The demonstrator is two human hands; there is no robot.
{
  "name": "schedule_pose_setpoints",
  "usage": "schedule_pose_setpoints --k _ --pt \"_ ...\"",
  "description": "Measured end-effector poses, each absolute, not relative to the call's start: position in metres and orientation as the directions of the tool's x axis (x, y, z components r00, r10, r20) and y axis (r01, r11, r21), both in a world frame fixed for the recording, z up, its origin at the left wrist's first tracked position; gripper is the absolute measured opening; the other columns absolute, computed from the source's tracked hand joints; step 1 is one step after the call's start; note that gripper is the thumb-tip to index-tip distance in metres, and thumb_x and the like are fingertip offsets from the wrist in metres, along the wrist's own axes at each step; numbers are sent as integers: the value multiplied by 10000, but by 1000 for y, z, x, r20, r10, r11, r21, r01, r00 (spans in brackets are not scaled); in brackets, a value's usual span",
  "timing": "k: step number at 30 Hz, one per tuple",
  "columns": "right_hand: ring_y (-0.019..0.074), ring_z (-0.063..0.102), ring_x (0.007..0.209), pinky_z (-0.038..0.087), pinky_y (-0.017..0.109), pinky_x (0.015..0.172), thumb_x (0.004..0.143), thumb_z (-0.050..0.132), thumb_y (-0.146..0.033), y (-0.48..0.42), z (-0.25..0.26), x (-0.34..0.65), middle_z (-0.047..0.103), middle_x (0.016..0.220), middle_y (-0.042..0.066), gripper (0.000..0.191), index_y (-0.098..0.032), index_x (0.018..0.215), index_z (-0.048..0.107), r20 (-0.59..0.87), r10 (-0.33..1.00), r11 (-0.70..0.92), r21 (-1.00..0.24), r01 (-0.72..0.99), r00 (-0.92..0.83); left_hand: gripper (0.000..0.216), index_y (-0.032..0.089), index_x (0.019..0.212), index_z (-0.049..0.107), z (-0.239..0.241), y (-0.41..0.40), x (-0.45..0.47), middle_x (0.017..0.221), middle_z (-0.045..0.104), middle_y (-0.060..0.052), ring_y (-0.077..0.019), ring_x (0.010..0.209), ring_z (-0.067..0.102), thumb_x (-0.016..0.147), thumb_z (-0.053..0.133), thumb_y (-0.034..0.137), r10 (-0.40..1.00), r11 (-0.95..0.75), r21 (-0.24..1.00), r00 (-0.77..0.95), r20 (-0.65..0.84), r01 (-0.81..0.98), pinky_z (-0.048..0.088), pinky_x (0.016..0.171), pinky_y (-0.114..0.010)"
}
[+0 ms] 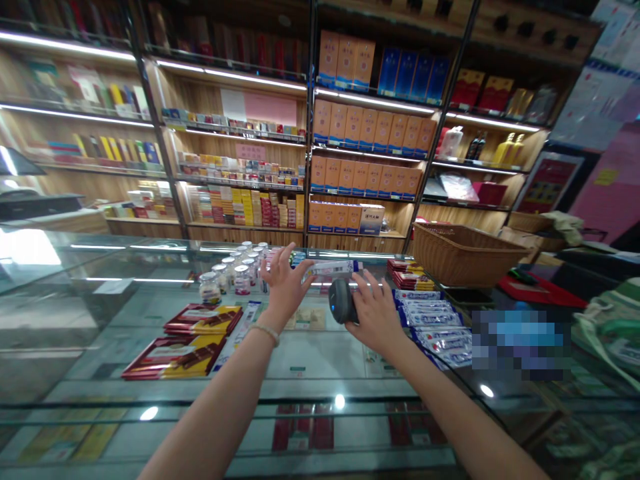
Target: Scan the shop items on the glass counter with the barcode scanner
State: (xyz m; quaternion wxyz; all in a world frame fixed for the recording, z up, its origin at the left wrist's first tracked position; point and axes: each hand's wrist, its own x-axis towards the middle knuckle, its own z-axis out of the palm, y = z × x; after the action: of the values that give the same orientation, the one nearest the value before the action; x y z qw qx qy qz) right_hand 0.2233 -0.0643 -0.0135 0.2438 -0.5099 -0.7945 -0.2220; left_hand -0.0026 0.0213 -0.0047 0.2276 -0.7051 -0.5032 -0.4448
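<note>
Center frame, a left hand [286,285], half open, meets a packet [334,268], its grip unclear; probably light and slick, best pinched endwise. The right hand [376,312] clasps a scanner [342,301].

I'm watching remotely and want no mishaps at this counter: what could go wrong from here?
The left hand is close to the clear jars, so a sideways sweep might topple some. Its grip on the blue-and-white packet is unclear, so the packet could slip. The black scanner in the right hand looks near enough to bump it.
</note>
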Motion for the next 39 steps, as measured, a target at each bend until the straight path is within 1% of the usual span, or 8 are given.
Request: schedule_pose_setpoints --k 6,10,20,26,28,32,36,39 --pt "413 130 1561 -51 730 1218 816 667 -450 -58 -25 225 320 1664 173 492 -132 1193 668 555 726 379 173 909 -407 270 341 1093 749 -5 22 -3 1585 427 -117 -382 1473 349 828 778 388 506 -375 112 102 856 920 110 1204 -676" --pt "425 65 1571 -110 760 1191 814 660 -467 -60 -29 223 284 1675 188 501 -120 1175 673 525 738 386 188 903 -425 271 338 1092 742 -5 21 -3 1591 420 -124 -374 1481 340 829 777 395 514 -375 107 111 851 921 123 1198 -673" --pt "421 113 1571 -97 760 1196 833 643 -510 -62 -30 221 240 1695 160 502 -127 1155 686 457 760 439 162 884 -462 270 333 1094 745 -4 19 -2 1600 411 -119 -385 1474 345 835 769 403 521 -380 111 114 846 918 105 1202 -667" --pt "426 236 1541 25 775 1196 862 606 -718 -64 -11 235 325 1654 202 688 -151 1244 684 381 785 462 167 871 -489 270 330 1095 742 -3 19 -2 1591 420 -125 -388 1475 349 832 772 381 520 -386 100 127 845 917 121 1199 -672" --pt "407 263 1537 89 764 1196 936 545 -664 -60 3 241 388 1628 185 584 -186 1233 698 422 803 396 152 906 -422 268 333 1091 743 -4 19 -2 1588 426 -118 -385 1475 349 829 774 378 514 -391 95 132 848 915 118 1203 -669" --pt "355 319 1516 64 713 1227 1022 498 -445 -43 25 247 475 1580 144 405 -210 1312 655 617 718 294 150 944 -322 270 343 1097 747 -6 19 -1 1588 431 -106 -383 1471 352 832 771 389 501 -397 82 140 854 914 112 1210 -666" --pt "371 208 1557 -15 715 1220 928 672 -465 -23 21 246 289 1688 108 670 -332 1541 437 708 605 328 196 924 -365 267 354 1102 746 -7 19 0 1583 440 -101 -381 1469 355 840 762 402 492 -400 73 147 858 914 112 1208 -671" --pt "376 177 1563 -14 709 1218 888 722 -446 -12 7 247 269 1697 87 759 -388 1565 384 702 595 356 205 912 -391 271 358 1099 748 -6 18 1 1574 454 -94 -381 1467 356 836 764 419 479 -413 56 165 863 909 98 1211 -669"
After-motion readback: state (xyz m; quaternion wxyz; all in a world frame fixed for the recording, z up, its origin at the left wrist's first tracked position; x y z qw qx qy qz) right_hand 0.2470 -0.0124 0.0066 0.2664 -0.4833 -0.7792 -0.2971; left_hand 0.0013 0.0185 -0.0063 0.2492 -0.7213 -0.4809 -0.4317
